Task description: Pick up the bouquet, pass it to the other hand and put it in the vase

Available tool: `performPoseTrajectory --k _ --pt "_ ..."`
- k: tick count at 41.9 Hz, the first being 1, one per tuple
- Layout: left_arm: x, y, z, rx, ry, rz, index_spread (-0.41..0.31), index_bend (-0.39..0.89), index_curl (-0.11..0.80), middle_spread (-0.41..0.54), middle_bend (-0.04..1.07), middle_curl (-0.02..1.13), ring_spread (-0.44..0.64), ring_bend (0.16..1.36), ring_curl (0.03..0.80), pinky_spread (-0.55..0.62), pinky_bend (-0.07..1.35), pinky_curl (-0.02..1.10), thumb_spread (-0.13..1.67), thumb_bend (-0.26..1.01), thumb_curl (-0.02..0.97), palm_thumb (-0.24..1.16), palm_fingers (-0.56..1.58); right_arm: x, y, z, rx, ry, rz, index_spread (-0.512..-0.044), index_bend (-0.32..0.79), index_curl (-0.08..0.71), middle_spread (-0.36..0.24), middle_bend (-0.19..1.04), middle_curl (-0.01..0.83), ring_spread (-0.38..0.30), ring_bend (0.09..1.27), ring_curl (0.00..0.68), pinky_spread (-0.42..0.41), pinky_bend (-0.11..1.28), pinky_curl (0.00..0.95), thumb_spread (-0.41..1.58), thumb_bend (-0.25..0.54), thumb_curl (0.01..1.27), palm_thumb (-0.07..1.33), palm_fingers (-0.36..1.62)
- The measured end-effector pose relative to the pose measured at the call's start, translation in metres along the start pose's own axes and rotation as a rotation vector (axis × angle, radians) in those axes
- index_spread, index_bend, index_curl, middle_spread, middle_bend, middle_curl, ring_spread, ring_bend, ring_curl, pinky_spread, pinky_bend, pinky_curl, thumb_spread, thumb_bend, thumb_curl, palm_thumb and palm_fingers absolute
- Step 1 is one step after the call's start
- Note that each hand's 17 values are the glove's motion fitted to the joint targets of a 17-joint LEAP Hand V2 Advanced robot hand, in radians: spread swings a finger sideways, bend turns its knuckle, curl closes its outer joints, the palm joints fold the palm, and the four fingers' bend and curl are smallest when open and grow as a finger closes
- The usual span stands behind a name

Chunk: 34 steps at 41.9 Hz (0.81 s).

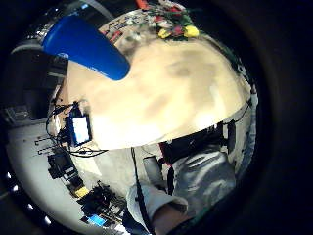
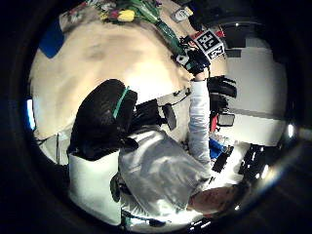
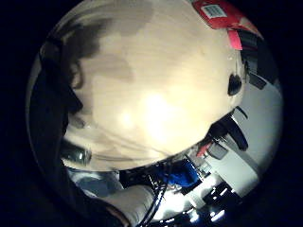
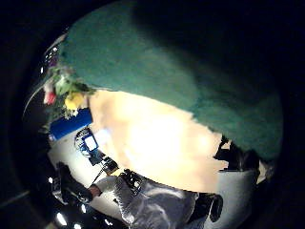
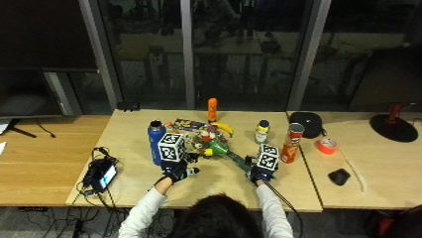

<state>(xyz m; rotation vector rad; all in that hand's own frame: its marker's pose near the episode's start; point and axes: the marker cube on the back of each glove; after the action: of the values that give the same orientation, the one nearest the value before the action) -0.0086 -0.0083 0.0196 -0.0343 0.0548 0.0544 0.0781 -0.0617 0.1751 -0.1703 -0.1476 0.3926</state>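
Outside view: one bouquet [image 5: 217, 148] lies between left hand [image 5: 175, 170] and right hand [image 5: 261, 173], stems near the right; finger state of both hands indeterminate.

Both forearms reach forward; left hand [image 5: 175, 170] and right hand [image 5: 260, 174] apart.

The counter [image 5: 217, 186] is pale wood, smooth with a light sheen. The blue bottle [image 5: 155, 144] looks like matt-coated metal with a dark cap. The bouquet [image 5: 212, 143] has glossy, plastic-looking stems. The red can [image 5: 290, 144] looks like printed card. Both gloves look like matt black cloth.
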Motion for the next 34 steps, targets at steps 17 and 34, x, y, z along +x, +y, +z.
performPoseTrajectory --k 17,34 --pt "0.004 -0.023 -0.015 -0.051 0.152 0.053 0.021 0.18 0.362 0.259 0.19 0.31 0.4 0.47 0.258 0.35 0.27 0.34 1.13 -0.02 0.312 0.39 0.28 -0.004 0.003 -0.03 0.439 -0.479 -0.008 -0.243 0.34 0.462 -0.183 0.68 0.628 -0.204 0.88 0.541 -0.253 0.71 0.477 0.77 -0.028 0.56 1.02 1.46" --pt "0.067 -0.086 -0.116 0.182 0.824 0.4 0.038 0.11 0.349 0.224 0.17 0.32 0.35 0.49 0.274 0.31 0.27 0.35 1.07 -0.04 0.319 0.38 0.32 -0.105 0.024 -0.106 0.557 -1.262 -0.295 -0.237 0.38 0.557 -0.16 0.78 0.649 -0.193 0.94 0.559 -0.235 0.77 0.518 0.54 -0.021 0.66 1.08 1.38"
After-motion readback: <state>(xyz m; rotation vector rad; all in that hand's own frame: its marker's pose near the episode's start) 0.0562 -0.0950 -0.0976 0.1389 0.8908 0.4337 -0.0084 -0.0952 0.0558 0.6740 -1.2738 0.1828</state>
